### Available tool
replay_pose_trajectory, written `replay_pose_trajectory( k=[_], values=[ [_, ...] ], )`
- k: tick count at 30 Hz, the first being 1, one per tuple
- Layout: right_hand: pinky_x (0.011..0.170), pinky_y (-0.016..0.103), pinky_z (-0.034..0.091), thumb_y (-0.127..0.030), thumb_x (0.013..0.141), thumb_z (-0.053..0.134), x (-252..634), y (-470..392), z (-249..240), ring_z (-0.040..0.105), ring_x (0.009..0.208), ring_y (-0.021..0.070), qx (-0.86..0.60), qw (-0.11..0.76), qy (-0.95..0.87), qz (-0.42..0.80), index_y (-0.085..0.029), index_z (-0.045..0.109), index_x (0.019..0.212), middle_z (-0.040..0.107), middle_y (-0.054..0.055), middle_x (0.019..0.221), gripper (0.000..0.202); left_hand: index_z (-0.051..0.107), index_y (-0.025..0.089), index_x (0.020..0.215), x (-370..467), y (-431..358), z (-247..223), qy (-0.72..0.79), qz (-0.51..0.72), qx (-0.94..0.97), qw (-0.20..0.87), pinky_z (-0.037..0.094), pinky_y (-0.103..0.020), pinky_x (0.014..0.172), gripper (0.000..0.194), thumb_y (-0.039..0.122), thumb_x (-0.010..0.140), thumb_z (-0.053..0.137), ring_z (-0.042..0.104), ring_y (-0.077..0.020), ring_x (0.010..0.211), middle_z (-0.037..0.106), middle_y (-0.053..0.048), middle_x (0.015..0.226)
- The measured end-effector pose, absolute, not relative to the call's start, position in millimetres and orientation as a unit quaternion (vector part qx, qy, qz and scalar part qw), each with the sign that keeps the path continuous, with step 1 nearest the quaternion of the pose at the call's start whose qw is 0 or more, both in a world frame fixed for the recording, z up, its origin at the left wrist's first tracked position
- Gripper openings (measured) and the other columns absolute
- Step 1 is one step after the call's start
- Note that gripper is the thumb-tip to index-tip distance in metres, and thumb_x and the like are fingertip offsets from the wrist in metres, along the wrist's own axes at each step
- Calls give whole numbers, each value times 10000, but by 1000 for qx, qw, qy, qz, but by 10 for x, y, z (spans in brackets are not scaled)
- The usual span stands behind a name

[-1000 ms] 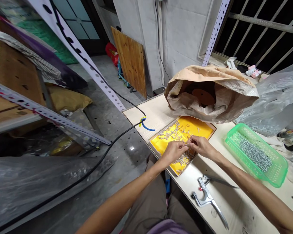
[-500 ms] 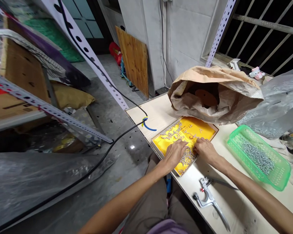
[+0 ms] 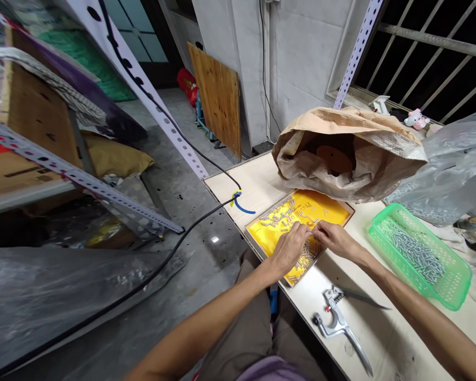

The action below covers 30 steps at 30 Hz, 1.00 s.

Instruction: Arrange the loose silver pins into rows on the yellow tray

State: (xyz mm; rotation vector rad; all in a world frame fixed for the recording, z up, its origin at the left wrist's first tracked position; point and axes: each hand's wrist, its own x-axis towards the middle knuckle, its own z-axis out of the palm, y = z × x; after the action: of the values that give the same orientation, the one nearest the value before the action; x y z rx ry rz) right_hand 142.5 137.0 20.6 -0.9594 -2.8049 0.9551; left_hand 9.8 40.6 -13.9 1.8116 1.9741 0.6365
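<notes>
Over a shallow yellow-lined tray [image 3: 259, 233], my left hand [image 3: 291, 244] and my right hand [image 3: 333, 237] meet with their fingertips pinched close together. Whatever they grip between the fingertips is too small to make out. Small silvery metal pins [image 3: 277, 217] lie scattered at the tray's upper left, and a denser pile of them [image 3: 305, 256] shows partly under my left hand. Hand pliers [image 3: 337, 317] with a spring and silver handles rest on the table nearer to me, below my right forearm.
To the right stands a green plastic basket [image 3: 458, 286] holding many similar metal pieces. A large open paper sack [image 3: 396, 174] sits behind the tray, beside clear plastic bags [image 3: 460, 159]. A black cable [image 3: 198, 225] crosses the table's left corner, tied with blue and yellow.
Both hands have come up slightly from the tray surface and together, so their fingertips now meet. Fewer pins lie at the tray's right part near my right hand.
</notes>
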Motion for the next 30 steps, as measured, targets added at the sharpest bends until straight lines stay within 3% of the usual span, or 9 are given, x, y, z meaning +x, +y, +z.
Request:
replay_pose_trajectory(
  k=[7,11,15,17,21,25,30],
  values=[
    [600,235,378,-182,871,429,1343,1302,212,523,638,129,-315,47,-903,287,-185,505,808,591,15,731,99,489,173,835,144,396,-137,734,253,591,220,411,-283,695,286,261,974,256,524,-161,772,534,-42,821],
    [635,248,386,-114,797,503,1369,1339,264,555,748,157,-391,-74,-899,183,-175,552,906,624,55,844,134,513,163,929,102,380,-13,772,175,570,220,416,-278,677,331,374,978,263,577,-183,842,575,-71,920],
    [672,293,383,-118,698,620,1387,1360,267,563,827,223,-408,-149,-889,148,-197,580,723,628,64,746,93,524,171,963,60,349,11,782,153,560,226,424,-268,692,331,363,982,254,591,-187,901,591,-62,958],
    [693,313,383,-90,667,627,1367,1350,237,570,836,239,-406,-157,-888,150,-195,591,725,631,67,736,125,533,176,971,59,333,-11,779,154,565,226,427,-257,700,287,338,976,297,588,-179,909,592,-58,984],
    [639,279,389,-48,641,592,1299,1336,163,592,753,204,-394,-152,-887,186,-198,613,764,644,31,718,195,576,183,962,81,305,-50,747,136,604,244,436,-250,724,229,287,954,373,585,-172,904,591,-53,990],
    [588,214,403,-77,699,552,1259,1403,176,594,676,132,-374,-111,-888,245,-205,625,798,662,-19,737,177,618,216,990,137,285,-87,690,118,663,265,453,-270,743,193,247,914,444,582,-183,902,566,-48,995],
    [658,230,437,-137,780,483,1345,1568,277,602,732,135,-387,-13,-883,267,-155,624,890,679,29,854,179,618,224,1014,251,293,-140,652,85,714,239,460,-296,684,208,239,891,452,586,-187,796,530,-66,1044]
  ],
)
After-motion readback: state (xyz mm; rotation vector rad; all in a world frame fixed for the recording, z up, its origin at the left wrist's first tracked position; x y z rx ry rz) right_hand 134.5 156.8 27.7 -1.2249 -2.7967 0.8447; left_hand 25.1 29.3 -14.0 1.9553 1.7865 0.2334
